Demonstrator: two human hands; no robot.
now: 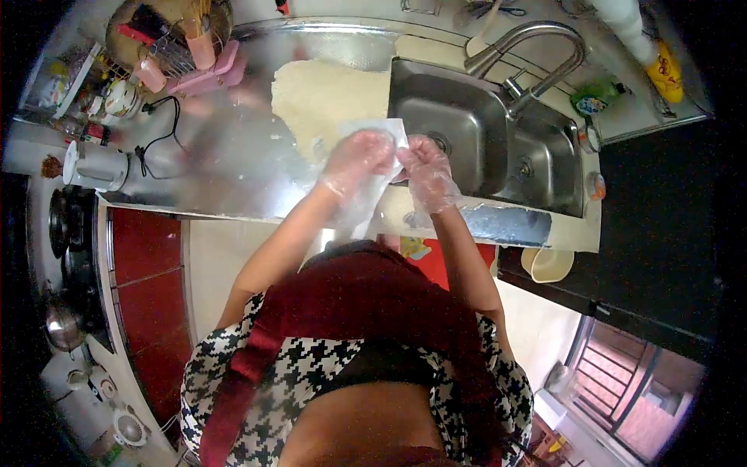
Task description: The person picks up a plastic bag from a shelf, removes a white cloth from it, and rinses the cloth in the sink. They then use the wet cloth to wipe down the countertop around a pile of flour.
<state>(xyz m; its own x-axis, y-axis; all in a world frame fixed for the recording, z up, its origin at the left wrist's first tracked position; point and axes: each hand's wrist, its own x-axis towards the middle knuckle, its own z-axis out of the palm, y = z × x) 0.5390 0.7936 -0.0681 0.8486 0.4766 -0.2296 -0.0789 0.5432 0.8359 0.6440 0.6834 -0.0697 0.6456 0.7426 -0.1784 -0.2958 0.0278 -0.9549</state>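
Observation:
Both of my hands wear thin clear plastic gloves and are close together over the counter edge, just left of the sink. A white sheet (373, 187), like paper or thin cloth, hangs between them and down toward my apron. My left hand (364, 156) has its fingers curled round the sheet's upper part. With fingers pinched together, my right hand (424, 165) grips the sheet's right edge. Behind them lies a cream-coloured patch (331, 97) of the countertop. The lower end of the sheet is partly hidden by my left wrist.
A double steel sink (455, 109) with a curved faucet (537, 31) is at the right. On the steel counter (226, 156) are a black cable (177, 124), a pink rack (210, 74) and a white appliance (97, 167). A pale basin (546, 266) sits below the counter, right.

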